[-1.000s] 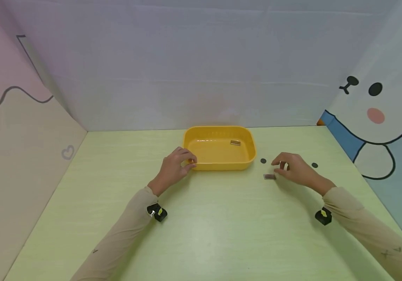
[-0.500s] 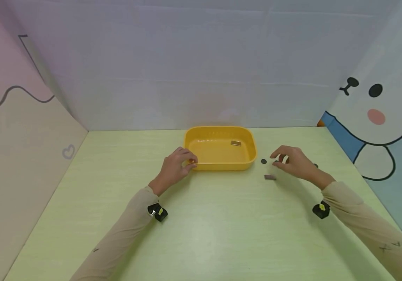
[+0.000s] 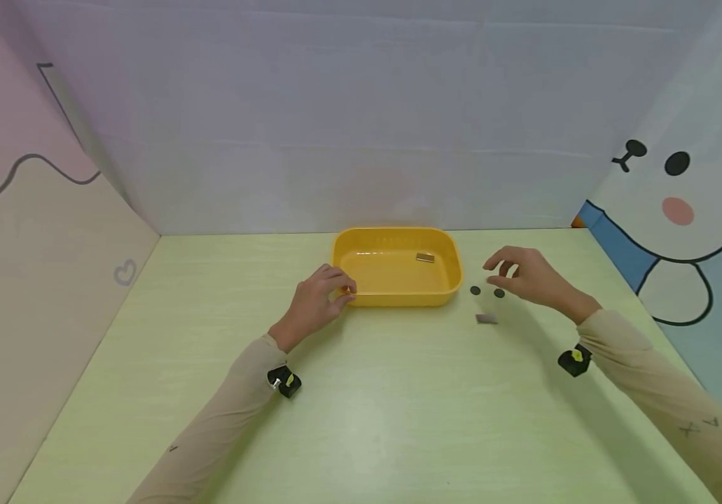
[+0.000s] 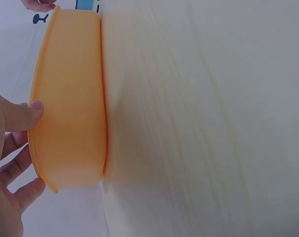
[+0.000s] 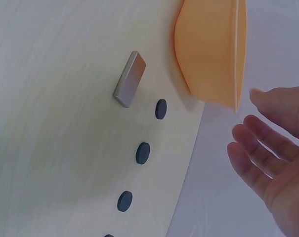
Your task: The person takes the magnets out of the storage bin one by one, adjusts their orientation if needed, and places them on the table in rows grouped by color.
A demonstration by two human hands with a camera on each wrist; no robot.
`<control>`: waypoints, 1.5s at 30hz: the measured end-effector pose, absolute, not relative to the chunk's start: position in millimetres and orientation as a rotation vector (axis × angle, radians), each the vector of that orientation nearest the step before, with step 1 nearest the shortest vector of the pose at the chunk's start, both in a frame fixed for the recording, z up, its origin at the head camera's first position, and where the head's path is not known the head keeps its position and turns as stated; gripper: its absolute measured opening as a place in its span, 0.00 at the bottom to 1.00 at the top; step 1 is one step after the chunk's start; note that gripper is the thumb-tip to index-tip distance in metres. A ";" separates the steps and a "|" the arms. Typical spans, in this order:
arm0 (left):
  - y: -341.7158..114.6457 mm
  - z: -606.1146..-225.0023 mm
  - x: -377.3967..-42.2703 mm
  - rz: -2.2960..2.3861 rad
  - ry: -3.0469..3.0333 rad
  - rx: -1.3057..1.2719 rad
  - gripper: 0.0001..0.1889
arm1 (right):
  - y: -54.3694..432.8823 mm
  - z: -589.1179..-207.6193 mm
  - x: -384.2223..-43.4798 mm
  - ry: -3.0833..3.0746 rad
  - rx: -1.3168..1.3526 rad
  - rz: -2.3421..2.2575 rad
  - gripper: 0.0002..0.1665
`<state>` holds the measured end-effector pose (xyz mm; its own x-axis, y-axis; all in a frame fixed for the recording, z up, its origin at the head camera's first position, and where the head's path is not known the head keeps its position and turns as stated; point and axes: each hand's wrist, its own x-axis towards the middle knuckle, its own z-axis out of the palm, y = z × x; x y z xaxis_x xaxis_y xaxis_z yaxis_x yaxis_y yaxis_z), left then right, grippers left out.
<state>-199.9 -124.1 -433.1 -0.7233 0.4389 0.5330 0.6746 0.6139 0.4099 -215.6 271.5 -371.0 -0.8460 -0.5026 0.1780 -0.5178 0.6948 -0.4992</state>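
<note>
My left hand holds the left front corner of a yellow plastic basin, thumb and fingers on its rim. In the left wrist view, the thumb presses the basin's outer side. Inside the basin lies a small shiny metal bar. To the right, my right hand hovers above the table with loosely bent fingers and nothing between them. Below it are black discs, several of them showing in the right wrist view in a row. A second flat silvery bar lies on the table nearer me.
The pale green table meets a plain whitish cloth wall behind the basin. Printed cloth walls stand on the left and on the right. A small black camera is strapped at each wrist.
My right hand has risen and moved away from me, off the silvery bar, uncovering a black disc. Another disc at the right is now hidden behind my right arm. My left hand stays put.
</note>
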 end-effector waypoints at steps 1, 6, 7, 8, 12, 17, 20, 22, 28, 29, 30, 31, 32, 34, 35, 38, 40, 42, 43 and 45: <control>-124.4 -432.3 -199.9 -0.838 -2.454 -0.906 0.08 | 270.3 -369.3 -216.6 -2.867 0.869 0.860 0.10; -126.9 -433.0 -200.9 -0.778 -2.457 -0.954 0.06 | 262.8 -362.7 -223.2 -2.904 0.841 0.847 0.10; -127.6 -433.9 -201.0 -0.771 -2.462 -0.958 0.05 | 261.2 -361.7 -224.4 -2.914 0.831 0.849 0.10; -128.1 -434.9 -201.0 -0.769 -2.467 -0.959 0.05 | 259.6 -361.0 -225.5 -2.924 0.823 0.854 0.11; -129.1 -439.2 -200.8 -0.782 -2.459 -0.962 0.04 | 255.5 -361.0 -229.9 -2.955 0.794 0.883 0.11; -127.7 -441.1 -201.1 -0.799 -2.412 -0.978 0.06 | 253.3 -363.4 -235.4 -2.963 0.746 0.897 0.11; -127.4 -440.6 -200.9 -0.791 -2.417 -0.979 0.05 | 252.1 -363.6 -239.1 -2.956 0.744 0.910 0.12; -127.3 -440.2 -200.9 -0.785 -2.428 -0.976 0.05 | 250.7 -362.8 -241.6 -2.954 0.745 0.922 0.12; -126.7 -438.0 -200.8 -0.789 -2.443 -0.971 0.04 | 246.7 -359.8 -250.4 -2.974 0.742 0.946 0.12; -126.6 -437.7 -200.8 -0.790 -2.445 -0.968 0.04 | 245.8 -359.2 -251.9 -2.975 0.743 0.948 0.12; -126.6 -437.5 -200.9 -0.789 -2.448 -0.964 0.04 | 244.8 -358.6 -253.5 -2.977 0.741 0.950 0.12; -126.4 -437.4 -200.9 -0.787 -2.450 -0.961 0.04 | 243.6 -357.6 -254.8 -2.980 0.742 0.953 0.12; -126.2 -437.3 -200.9 -0.784 -2.452 -0.957 0.05 | 242.5 -357.1 -256.4 -2.984 0.737 0.953 0.12; -126.1 -437.1 -201.0 -0.783 -2.453 -0.952 0.05 | 240.2 -356.1 -259.3 -2.997 0.725 0.963 0.13; -126.0 -437.0 -200.9 -0.784 -2.451 -0.950 0.06 | 239.1 -355.5 -260.5 -3.003 0.718 0.978 0.13; -126.0 -436.9 -200.7 -0.786 -2.446 -0.947 0.06 | 236.0 -355.8 -264.7 -3.025 0.695 1.018 0.14; -125.9 -436.8 -200.6 -0.789 -2.446 -0.947 0.07 | 233.6 -356.1 -266.9 -3.032 0.669 1.061 0.14; -125.6 -436.5 -200.5 -0.794 -2.446 -0.949 0.07 | 231.0 -356.7 -269.0 -3.037 0.643 1.092 0.14; -125.5 -436.3 -200.5 -0.795 -2.446 -0.950 0.07 | 229.6 -356.9 -270.1 -3.037 0.629 1.108 0.14; -125.4 -435.9 -200.5 -0.794 -2.449 -0.950 0.07 | 226.4 -357.0 -272.2 -3.037 0.606 1.129 0.14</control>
<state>-200.5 -125.4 -435.9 -0.6916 0.4817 0.5382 0.7059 0.6086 0.3623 -272.2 226.4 -357.0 -0.9210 -0.3892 -0.0165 -0.2839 0.6997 -0.6556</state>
